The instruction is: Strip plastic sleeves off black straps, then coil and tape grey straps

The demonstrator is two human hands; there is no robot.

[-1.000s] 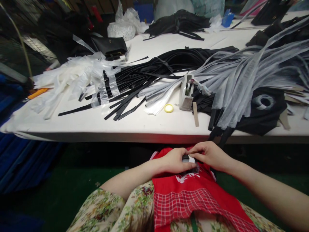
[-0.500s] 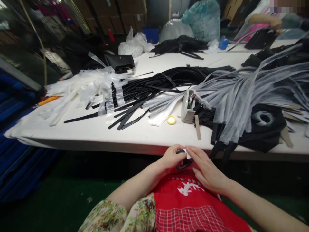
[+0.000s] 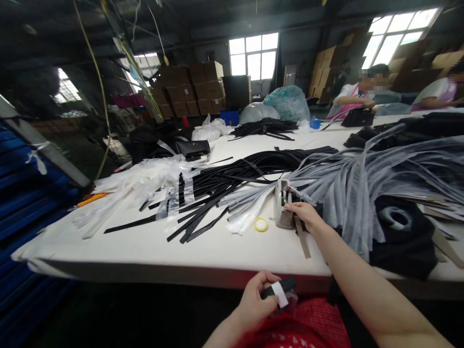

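My left hand (image 3: pixel 255 297) is closed around a folded black strap (image 3: pixel 289 284) with a white paper band (image 3: pixel 280 295) across it, just off the table's front edge. Some clear plastic hangs below the strap. My right hand (image 3: pixel 306 215) reaches over the table, thumb and fingertips pinched together at the front of a grey tape dispenser (image 3: pixel 282 217). What lies between those fingertips is too small to make out. Beside the dispenser are a yellow-rimmed ring (image 3: pixel 260 224) and a narrow brown card strip (image 3: pixel 302 239).
Black straps (image 3: pixel 235 174) spread across the white table (image 3: pixel 152 251), with clear plastic sleeves (image 3: pixel 348 193) at right and white plastic strips (image 3: pixel 134 179) at left. A clear tape roll (image 3: pixel 397 217) lies on black material. Two people work at the far right around a black bag (image 3: pixel 358 117).
My right hand has left the strap and moved up and forward to the tape dispenser. The left hand keeps the strap, its white band now in full view. The camera has tilted up.
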